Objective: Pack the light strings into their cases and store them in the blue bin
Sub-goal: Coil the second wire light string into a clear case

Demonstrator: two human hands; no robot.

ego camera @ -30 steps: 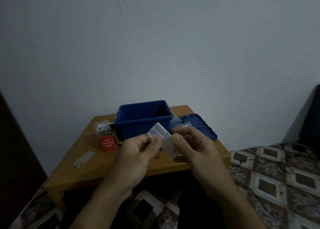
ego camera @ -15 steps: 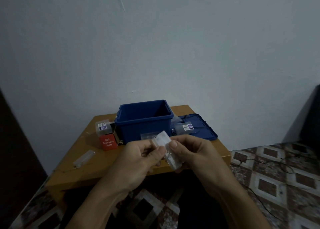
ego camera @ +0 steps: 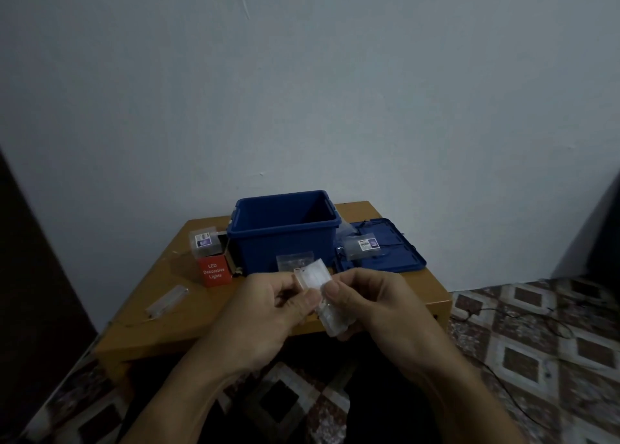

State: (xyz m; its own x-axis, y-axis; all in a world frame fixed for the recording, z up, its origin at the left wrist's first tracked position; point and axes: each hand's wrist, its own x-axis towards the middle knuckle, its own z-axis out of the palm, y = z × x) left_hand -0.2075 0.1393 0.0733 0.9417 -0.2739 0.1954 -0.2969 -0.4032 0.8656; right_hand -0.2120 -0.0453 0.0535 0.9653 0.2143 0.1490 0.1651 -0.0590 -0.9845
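Holding a clear plastic case [ego camera: 313, 276] between them, both hands work in the air on the near side of the wooden table [ego camera: 174, 326]. The left hand [ego camera: 265, 313] pinches the case's upper end flap between thumb and forefinger, its other fingers curled under. The right hand [ego camera: 385, 309] has its thumb pressed flat on the case's face and its fingers curled round beneath, which steadies the body while the flap is worked. The flap is probably being shut or opened, but which one, and whether a light string lies inside, cannot be told through the cloudy plastic.

Just beyond the fingertips stands the blue bin [ego camera: 285, 239], open-topped and near enough that a packed case need only be passed forward over its rim. A small clear packet [ego camera: 295, 259] stands against the bin's near wall, straight past the left fingers. Beyond the right fingers the blue lid [ego camera: 399, 259] lies flat with a labelled clear case [ego camera: 362, 247] on it. Out past the left knuckles are a red box [ego camera: 214, 272] printed LED Decorative Lights, another labelled case [ego camera: 203, 244], and a clear strip [ego camera: 166, 297].
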